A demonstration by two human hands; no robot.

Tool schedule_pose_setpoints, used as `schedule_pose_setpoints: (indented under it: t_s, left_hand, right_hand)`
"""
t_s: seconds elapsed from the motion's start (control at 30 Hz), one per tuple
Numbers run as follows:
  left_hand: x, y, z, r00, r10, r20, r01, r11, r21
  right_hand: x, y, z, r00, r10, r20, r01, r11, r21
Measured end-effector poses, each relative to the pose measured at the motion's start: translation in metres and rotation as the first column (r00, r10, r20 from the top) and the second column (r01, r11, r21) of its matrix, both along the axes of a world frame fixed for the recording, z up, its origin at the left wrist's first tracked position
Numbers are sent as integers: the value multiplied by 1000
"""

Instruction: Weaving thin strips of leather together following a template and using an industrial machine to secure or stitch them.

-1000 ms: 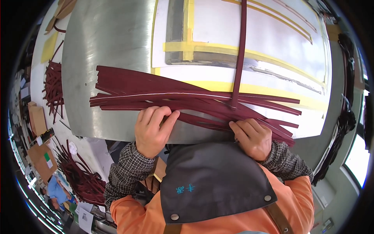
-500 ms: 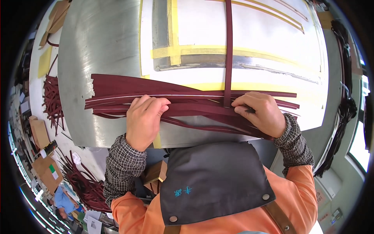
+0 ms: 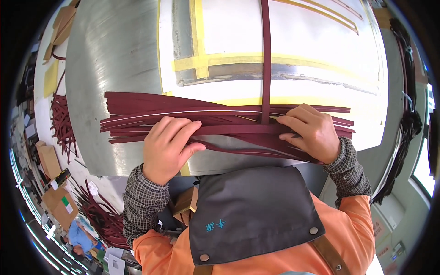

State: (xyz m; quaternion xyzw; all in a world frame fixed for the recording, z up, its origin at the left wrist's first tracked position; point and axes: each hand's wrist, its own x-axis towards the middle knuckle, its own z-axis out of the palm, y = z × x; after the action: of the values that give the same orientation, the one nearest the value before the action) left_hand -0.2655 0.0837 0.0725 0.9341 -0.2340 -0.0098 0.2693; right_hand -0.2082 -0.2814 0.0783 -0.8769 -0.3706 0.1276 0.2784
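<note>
Several dark red flat strips [image 3: 229, 130], some with a pale edge, lie in a loose bundle across the near side of the table. My left hand [image 3: 169, 144] rests on the bundle's left part, thumb and forefinger apart with strips passing under and between them. Over the right part is my right hand [image 3: 314, 130], its fingers bent and its thumb apart from the forefinger, strips running beneath. One long dark red strip [image 3: 266, 59] stretches away from the bundle toward the far side, its near end just left of my right fingertips.
The metal tabletop [image 3: 110, 59] carries a white sheet with yellow tape [image 3: 199, 41]. More dark red strips [image 3: 64, 119] hang at the left edge, with another heap [image 3: 103, 220] lower down. Cardboard boxes [image 3: 48, 160] stand left; a dark hanging bundle [image 3: 408, 123] is at right.
Both hands have opened from pinching: thumb and forefinger have moved apart on each. The left hand has shifted slightly left. Some strips in the bundle have moved a little.
</note>
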Motion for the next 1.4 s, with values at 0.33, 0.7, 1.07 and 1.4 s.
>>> schedule_pose_setpoints:
  t_s: [0.33, 0.7, 1.07, 1.4]
  left_hand:
    - [23, -11, -3, 964, 98, 248, -126, 987, 99]
    - [53, -26, -9, 979, -43, 201, 34, 998, 48]
    - [86, -18, -8, 944, 61, -325, -47, 998, 50]
    - [37, -37, -7, 904, -142, 403, 155, 988, 1]
  right_hand:
    - [-15, -8, 13, 973, -64, 223, 58, 998, 34]
    - [-6, -31, -4, 959, -231, 163, 243, 968, -61]
    - [35, -42, -4, 966, -238, -104, 232, 971, -65]
    - [-6, -48, -9, 920, -91, 382, 108, 994, -22]
